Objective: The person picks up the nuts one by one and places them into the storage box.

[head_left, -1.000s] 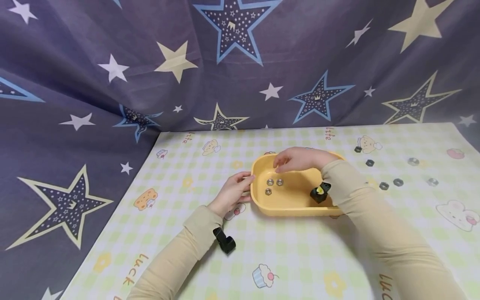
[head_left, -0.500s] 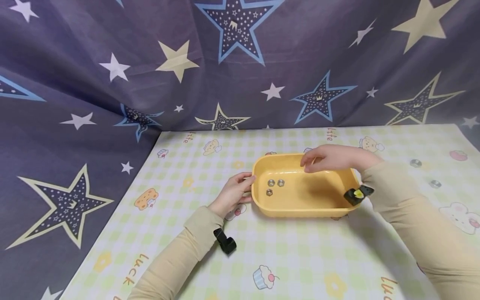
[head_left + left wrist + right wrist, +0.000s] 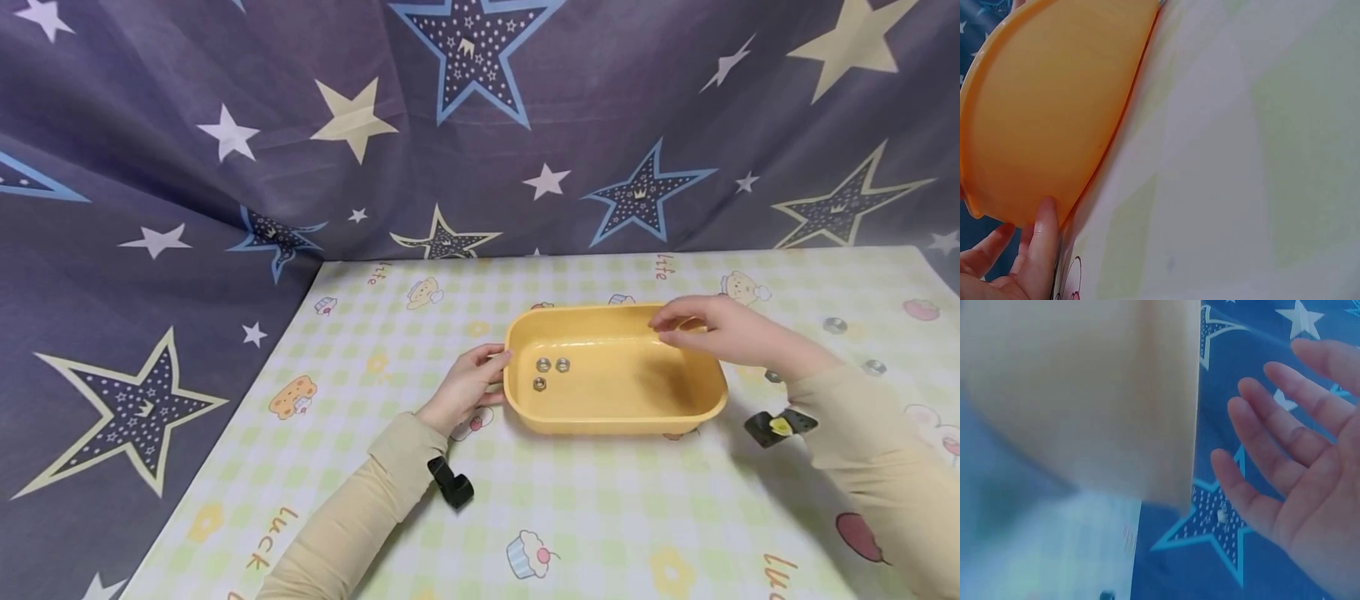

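A yellow rectangular bin (image 3: 615, 425) stands on the checked tablecloth. Three silver hex nuts (image 3: 562, 365) lie on its floor, towards the left end. My left hand (image 3: 467, 385) touches the outside of the bin's left end, its fingertips against the wall in the left wrist view. Over the bin's far right rim hovers my right hand (image 3: 720, 329). Its fingers (image 3: 1285, 425) are spread and loosely bent in the right wrist view, holding nothing.
Right of the bin, two silver nuts (image 3: 836, 325) lie on the tablecloth (image 3: 405, 533). A dark nut (image 3: 773, 377) shows partly below my right wrist. Other cloth there is hidden by the arm. A starry curtain (image 3: 480, 167) hangs behind the table.
My right hand has moved right, from above the bin's left half to its right end, and the arm now covers most of the dark nuts. My left hand and the bin stay put.
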